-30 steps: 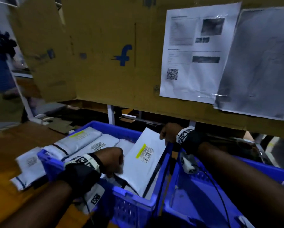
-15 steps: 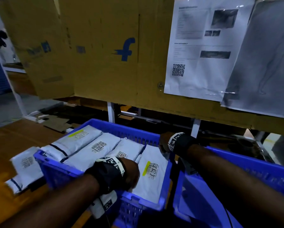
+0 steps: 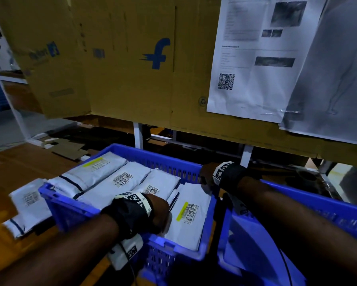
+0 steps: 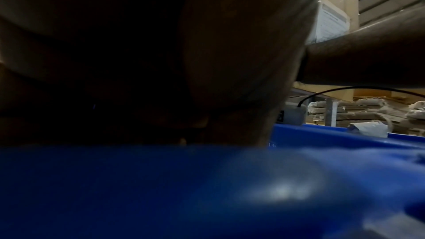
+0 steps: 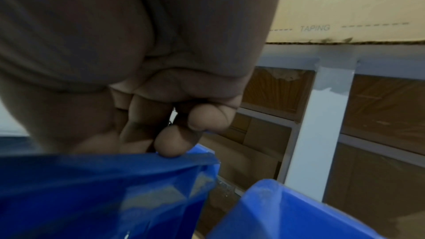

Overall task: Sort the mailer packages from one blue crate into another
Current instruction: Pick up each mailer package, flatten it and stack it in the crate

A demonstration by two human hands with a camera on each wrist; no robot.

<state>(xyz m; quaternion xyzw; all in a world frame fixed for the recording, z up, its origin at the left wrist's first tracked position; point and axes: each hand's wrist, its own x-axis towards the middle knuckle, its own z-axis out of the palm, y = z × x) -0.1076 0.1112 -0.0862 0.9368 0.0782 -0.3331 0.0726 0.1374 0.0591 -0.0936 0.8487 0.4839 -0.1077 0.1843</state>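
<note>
The left blue crate (image 3: pixel 68 205) holds several white mailers laid side by side. At its right end a mailer with a yellow stripe (image 3: pixel 190 221) lies flat. My left hand (image 3: pixel 159 215) rests at the crate's near rim, on that mailer's near end. Its fingers are hidden, and the left wrist view shows only a dark palm (image 4: pixel 230 61) above blue plastic. My right hand (image 3: pixel 206 178) is at the crate's far right corner with its fingers curled (image 5: pixel 172 146). It pinches the mailer's far corner just behind the rim (image 5: pixel 92 179). The right blue crate (image 3: pixel 256 254) stands alongside.
More white mailers (image 3: pixel 28 203) lie on the wooden table left of the crate. A cardboard wall (image 3: pixel 121 69) with taped paper sheets (image 3: pixel 252 58) rises close behind both crates. White frame posts (image 3: pixel 138 135) stand below it.
The yellow-striped mailer stood tilted up a second ago and now lies flat in the left crate. Both hands came down with it.
</note>
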